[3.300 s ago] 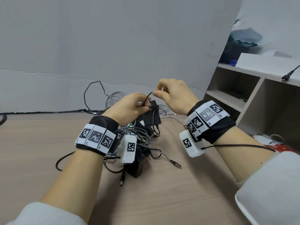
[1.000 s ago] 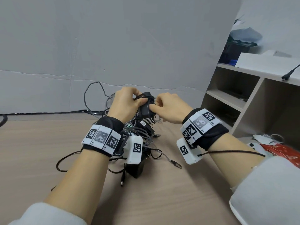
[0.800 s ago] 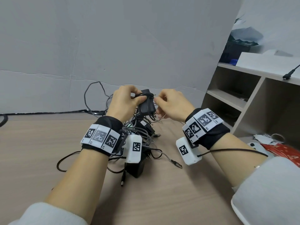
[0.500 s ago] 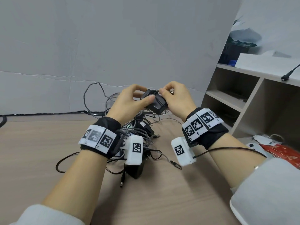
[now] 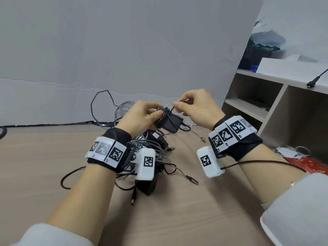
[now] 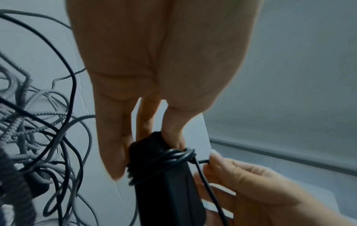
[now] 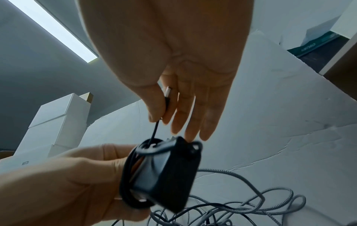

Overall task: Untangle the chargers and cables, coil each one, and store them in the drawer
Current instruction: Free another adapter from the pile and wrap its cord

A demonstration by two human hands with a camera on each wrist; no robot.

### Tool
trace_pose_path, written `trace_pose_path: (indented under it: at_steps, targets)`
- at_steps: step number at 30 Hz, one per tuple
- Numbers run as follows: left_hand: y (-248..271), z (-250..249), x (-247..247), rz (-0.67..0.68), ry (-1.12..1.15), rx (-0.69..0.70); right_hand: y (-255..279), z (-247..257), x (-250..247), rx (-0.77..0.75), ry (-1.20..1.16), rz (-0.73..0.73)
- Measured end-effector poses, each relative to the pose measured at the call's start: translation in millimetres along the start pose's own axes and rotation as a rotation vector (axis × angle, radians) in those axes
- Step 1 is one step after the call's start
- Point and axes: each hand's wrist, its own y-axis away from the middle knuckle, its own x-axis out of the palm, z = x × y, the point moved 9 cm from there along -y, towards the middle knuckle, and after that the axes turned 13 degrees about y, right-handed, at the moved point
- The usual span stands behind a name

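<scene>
Left hand (image 5: 142, 118) curled round a black charger (image 5: 170, 122), held up at centre frame above the tangle (image 5: 150, 153) on the surface (image 5: 177, 210); thumb and fingers clamped on the end bearing the cord wraps. Right hand (image 5: 197, 108) pinching the free end of the charger's thin black cord (image 6: 204, 183) between thumb and forefinger, metal plug tip (image 7: 168, 91) poking out above the pinch, other fingers loosely extended. Several turns already wound round the body, tail apparently about to be tucked under or through them. Likely trouble from here: too little slack in the tail, so a tuck that slips free and lets the wraps spring loose the moment the grip eases. Equally, a hard pull on the short end could kink the cord at the pinch or drag the turns off the charger's rounded end. Prongs seem to stick out near the wraps at top centre, a possible snag for the tail. Below, grey braided cables and a second black adapter (image 5: 147, 183) lying knotted together at lower centre; one strand may trail from the pile toward the lifted charger, though too cluttered to tell, and a catch there would tug the pile. Shelving (image 5: 266, 107) at right; no drawer plainly in view.
</scene>
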Motion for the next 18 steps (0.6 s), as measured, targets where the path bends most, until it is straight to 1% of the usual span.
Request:
trace_pose_path:
  at_steps: [3, 8, 14, 18]
  targets:
    - [4, -5, 12, 0.080, -0.033, 0.013, 0, 0, -2, 0.017, -0.026, 0.020]
    - [8, -9, 18, 0.175, 0.006, 0.024, 5, -3, 7, 0.098, -0.180, 0.090]
    - [9, -14, 16, 0.176, 0.056, 0.067, 11, -8, 23, 0.190, -0.257, 0.203]
    - [8, -18, 13, 0.136, 0.144, 0.122, 17, -11, 37, 0.307, -0.456, 0.310]
